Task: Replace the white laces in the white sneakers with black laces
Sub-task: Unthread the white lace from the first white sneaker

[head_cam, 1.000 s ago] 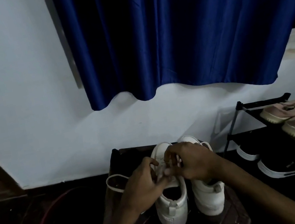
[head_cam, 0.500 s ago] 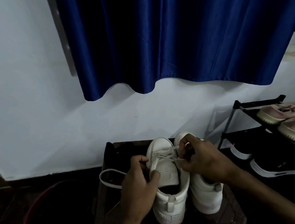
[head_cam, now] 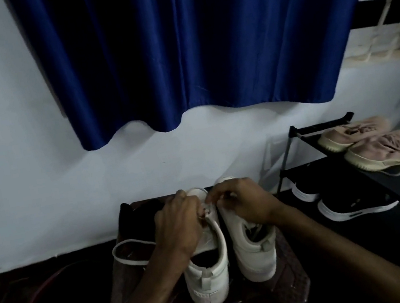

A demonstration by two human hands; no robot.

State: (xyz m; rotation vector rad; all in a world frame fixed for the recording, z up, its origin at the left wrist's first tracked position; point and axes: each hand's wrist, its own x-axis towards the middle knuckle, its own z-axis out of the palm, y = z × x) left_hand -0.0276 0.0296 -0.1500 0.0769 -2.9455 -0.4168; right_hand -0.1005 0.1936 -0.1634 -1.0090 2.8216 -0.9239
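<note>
Both forearms are bare to the frame edge beside the stool (head_cam: 293,292); left hand (head_cam: 177,224) and right hand (head_cam: 245,203) wear nothing.

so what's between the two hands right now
In the head view, the toe end of the left white sneaker, with a loop of white lace arching over it. The left hand and right hand work on either side of it.

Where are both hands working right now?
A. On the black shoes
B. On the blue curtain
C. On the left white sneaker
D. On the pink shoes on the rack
C: the left hand and right hand meet over the laces of the left white sneaker, beside its partner.
</note>
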